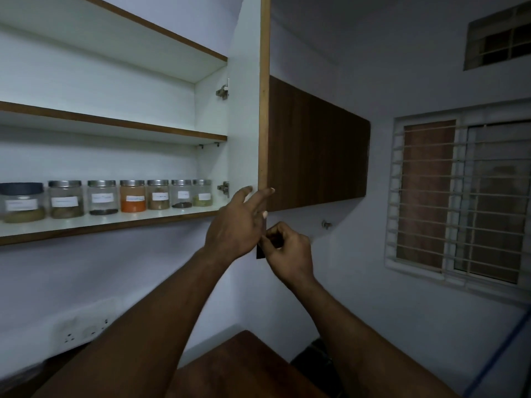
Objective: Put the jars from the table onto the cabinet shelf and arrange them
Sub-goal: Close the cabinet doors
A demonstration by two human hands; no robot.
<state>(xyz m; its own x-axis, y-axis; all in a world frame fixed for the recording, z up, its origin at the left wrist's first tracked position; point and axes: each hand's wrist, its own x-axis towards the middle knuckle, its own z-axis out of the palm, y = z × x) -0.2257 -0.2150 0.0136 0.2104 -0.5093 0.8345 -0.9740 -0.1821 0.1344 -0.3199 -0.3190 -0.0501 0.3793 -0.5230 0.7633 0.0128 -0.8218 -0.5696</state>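
- Head view: seven jars point(102, 198) are being shown in a row on the lowest shelf point(115, 225) of the open cabinet point(115, 67), all upright with lids on.
- A blue lid is being worn by the far-left jar; metal lids are being worn by the other six. White labels are being faced outward, but the text is too blurred to read.
- Orange powder is being shown in the fourth jar from the left.
- The left hand point(235, 225) is being held up at the lower corner of the door point(244, 110), with fingers straight and spread and nothing gripped. Its fingertips are being laid against the door's wood edge.
- The right hand point(287, 251) is being held just below, fingers curled, with a dark handle point(260, 254) being pinched under the door's lower edge.
- The two hands are being seen just beside each other, well right of the jars.
- The door is being shown swung open, white inner face toward the camera, with a hinge point(223, 188) near the last jar.
- A closed brown cupboard point(316, 145), a barred window point(459, 196), wall sockets point(86, 331) and a wooden table point(244, 363) are also being caught in frame.
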